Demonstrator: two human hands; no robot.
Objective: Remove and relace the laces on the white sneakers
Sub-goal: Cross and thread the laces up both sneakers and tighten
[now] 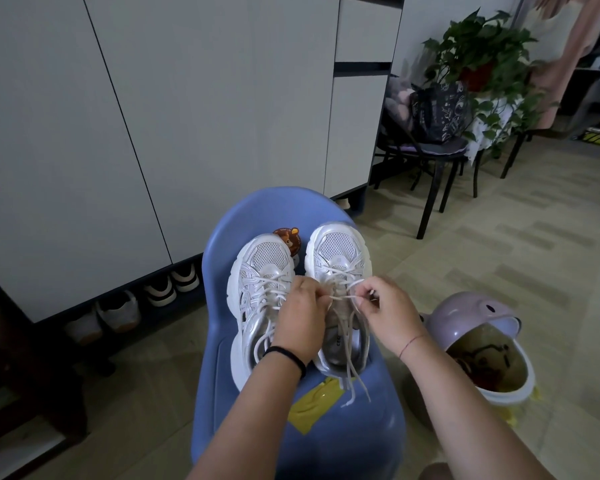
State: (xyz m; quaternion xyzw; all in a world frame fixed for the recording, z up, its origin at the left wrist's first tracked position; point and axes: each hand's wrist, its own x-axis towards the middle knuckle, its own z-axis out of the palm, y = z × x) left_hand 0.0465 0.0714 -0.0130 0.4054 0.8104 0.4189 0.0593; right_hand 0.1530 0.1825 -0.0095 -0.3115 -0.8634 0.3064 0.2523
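My two white mesh sneakers stand side by side on the seat of the blue plastic chair [267,209], toes pointing away from me. The left-edge sneaker [264,261] has its lace threaded. I am working on the right-edge sneaker [338,251]. My left hand [300,311] pinches the white cord lace [343,297] on one side of the tongue and my right hand [387,308] pinches it on the other, so a short run is stretched taut between my fingers. The loose lace ends [355,379] trail past the heel toward the seat's near edge, beside a patch of yellow tape [314,403].

Neither hand steadies the shoe itself. I judge that a sharp tug could drag it toward the near edge or tip it off the right edge, down by the pale lilac helmet [475,317] on the floor. Pulling unevenly could also jam a crossing in an eyelet, or whip one end out sooner than I want.
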